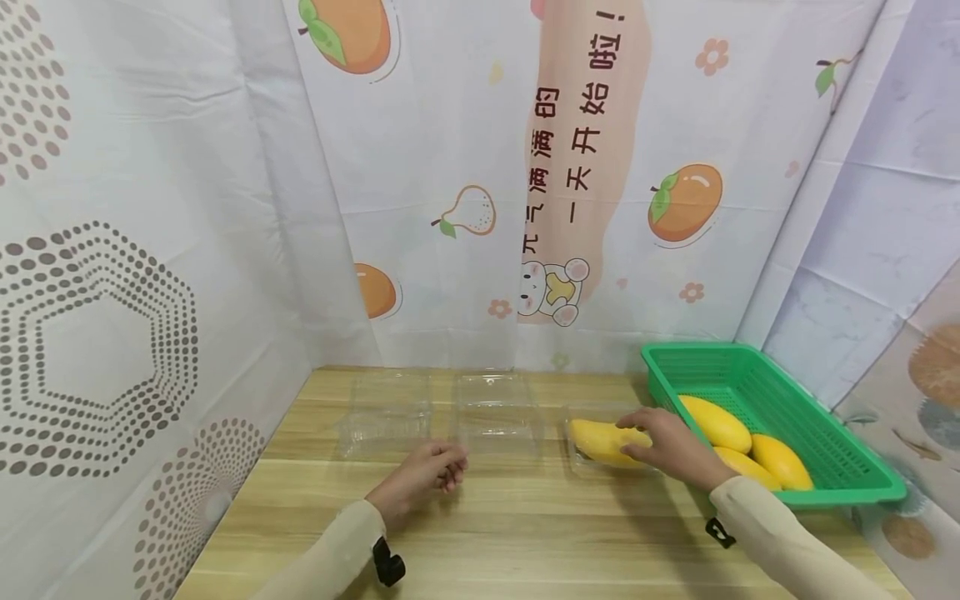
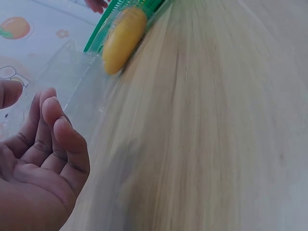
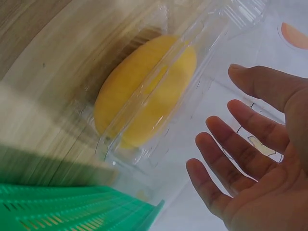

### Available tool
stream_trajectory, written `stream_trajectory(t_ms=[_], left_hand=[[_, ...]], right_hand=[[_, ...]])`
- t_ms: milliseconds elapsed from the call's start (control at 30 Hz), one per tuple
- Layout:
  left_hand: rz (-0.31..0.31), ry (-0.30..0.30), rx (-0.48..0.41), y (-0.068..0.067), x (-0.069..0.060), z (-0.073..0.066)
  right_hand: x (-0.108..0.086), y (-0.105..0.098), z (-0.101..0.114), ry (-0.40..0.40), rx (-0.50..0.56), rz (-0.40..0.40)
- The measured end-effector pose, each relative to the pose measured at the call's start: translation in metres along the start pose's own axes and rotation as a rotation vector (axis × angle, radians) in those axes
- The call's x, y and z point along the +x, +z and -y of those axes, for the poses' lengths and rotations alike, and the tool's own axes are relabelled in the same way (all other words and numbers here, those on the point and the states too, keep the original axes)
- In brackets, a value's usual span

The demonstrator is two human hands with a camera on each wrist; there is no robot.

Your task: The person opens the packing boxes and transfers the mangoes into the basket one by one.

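Observation:
A yellow mango [image 1: 603, 442] lies in a clear plastic box [image 1: 581, 467] on the wooden table. Just above it is my right hand [image 1: 663, 446]; in the right wrist view this hand [image 3: 260, 154] has its fingers spread and holds nothing, apart from the mango [image 3: 144, 91]. My left hand [image 1: 423, 475] hovers over the table with loosely bent fingers and nothing in them, as the left wrist view of the hand [image 2: 45, 159] also shows. Nearest to it are two more clear plastic boxes, the middle one [image 1: 495, 417] and the left one [image 1: 386, 421], with no fruit in them.
At the right a green plastic basket [image 1: 862, 454] holds three visible mangoes [image 1: 716, 423]. A printed cloth [image 1: 450, 108] hangs behind the table, and more cloth [image 1: 150, 250] hangs along the left side. Bare wood [image 1: 525, 542] shows at the front.

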State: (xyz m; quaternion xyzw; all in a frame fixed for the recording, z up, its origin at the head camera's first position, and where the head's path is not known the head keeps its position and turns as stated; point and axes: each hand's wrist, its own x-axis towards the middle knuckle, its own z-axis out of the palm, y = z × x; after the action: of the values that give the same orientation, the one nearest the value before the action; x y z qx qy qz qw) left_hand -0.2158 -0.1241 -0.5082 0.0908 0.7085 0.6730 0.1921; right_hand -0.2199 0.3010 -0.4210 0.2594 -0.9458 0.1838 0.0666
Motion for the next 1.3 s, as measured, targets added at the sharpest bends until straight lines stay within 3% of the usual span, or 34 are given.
stream_trajectory(t_ms=[600, 867, 1133, 1300], left_hand=[[0.162, 0.040, 0.056, 0.040, 0.020, 0.000], [0.187, 0.033, 0.064, 0.062, 0.028, -0.004], [0.207, 0.042, 0.063, 0.081, 0.039, -0.005], [0.187, 0.040, 0.042, 0.094, 0.045, -0.004]], right_hand=[[0.012, 0.017, 0.024, -0.073, 0.008, 0.016], [0.016, 0.028, 0.032, -0.121, -0.016, 0.015], [0.018, 0.031, 0.040, -0.081, 0.024, 0.042], [0.019, 0.032, 0.041, -0.053, 0.037, 0.062]])
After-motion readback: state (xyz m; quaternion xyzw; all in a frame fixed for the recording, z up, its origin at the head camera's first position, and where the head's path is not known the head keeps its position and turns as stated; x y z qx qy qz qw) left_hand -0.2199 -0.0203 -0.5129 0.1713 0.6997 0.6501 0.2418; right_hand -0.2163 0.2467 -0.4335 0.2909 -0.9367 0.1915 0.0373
